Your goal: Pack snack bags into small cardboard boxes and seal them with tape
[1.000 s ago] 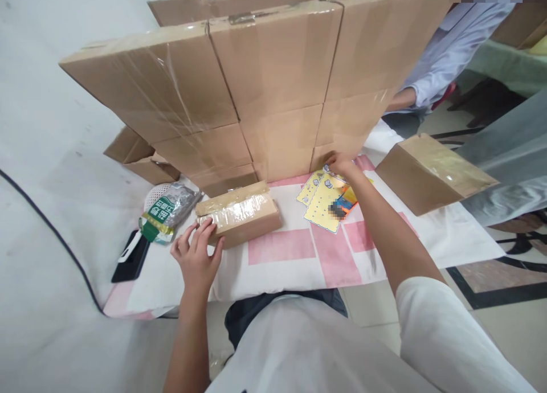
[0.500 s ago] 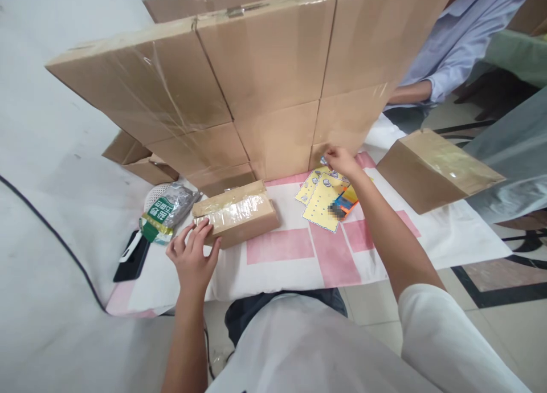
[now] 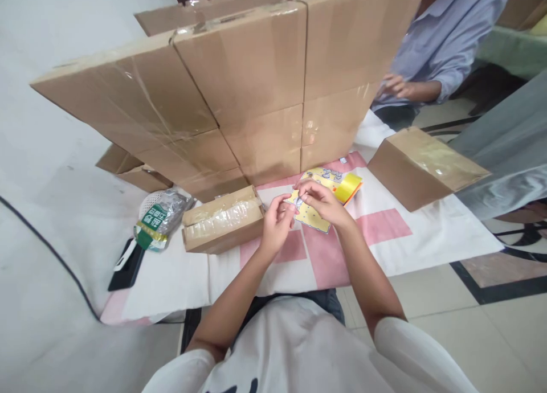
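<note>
My left hand and my right hand meet over the middle of the table, fingertips pinched together on a small pale item that I cannot make out. Right beneath them lies a yellow card with rows of holes, and behind it more yellow cards and an orange-edged pack. A small taped cardboard box rests just left of my left hand, no longer touched.
A wall of stacked taped cartons stands behind the cloth-covered table. Another carton sits at the right. A green-labelled bag and a black device lie at the left. Another person in a blue shirt sits beyond.
My left hand left the small box and moved right. My right hand drew back from the cards near the cartons. Both now pinch a small item together.
</note>
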A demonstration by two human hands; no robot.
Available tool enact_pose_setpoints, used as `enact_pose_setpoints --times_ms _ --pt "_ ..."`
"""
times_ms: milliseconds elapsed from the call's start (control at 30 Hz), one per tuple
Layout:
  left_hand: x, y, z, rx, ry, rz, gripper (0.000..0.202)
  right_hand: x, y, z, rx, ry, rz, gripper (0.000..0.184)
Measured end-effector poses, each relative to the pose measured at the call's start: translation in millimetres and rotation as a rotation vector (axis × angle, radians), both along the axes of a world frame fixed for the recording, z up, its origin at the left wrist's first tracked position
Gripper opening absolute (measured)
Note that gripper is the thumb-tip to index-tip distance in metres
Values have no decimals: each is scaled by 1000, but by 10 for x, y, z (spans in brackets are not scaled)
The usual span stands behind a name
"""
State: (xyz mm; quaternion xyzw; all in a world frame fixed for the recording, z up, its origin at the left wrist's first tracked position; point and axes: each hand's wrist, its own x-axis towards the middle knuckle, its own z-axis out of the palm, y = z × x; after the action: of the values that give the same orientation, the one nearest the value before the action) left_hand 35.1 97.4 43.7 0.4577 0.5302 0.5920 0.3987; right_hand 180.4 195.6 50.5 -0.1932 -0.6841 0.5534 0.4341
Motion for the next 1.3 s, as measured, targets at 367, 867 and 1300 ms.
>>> enact_pose_setpoints --times_ms 367,867,1300 --pt "194 568 -397 -166 -79 -22 45 123 23 -321 -255 346 -126 20" --pt "205 874 -329 -31 335 19 27 221 78 -460 -165 173 -471 32" --pt "-36 409 -228 195 419 73 26 -20 -127 -470 173 -69 -411 7"
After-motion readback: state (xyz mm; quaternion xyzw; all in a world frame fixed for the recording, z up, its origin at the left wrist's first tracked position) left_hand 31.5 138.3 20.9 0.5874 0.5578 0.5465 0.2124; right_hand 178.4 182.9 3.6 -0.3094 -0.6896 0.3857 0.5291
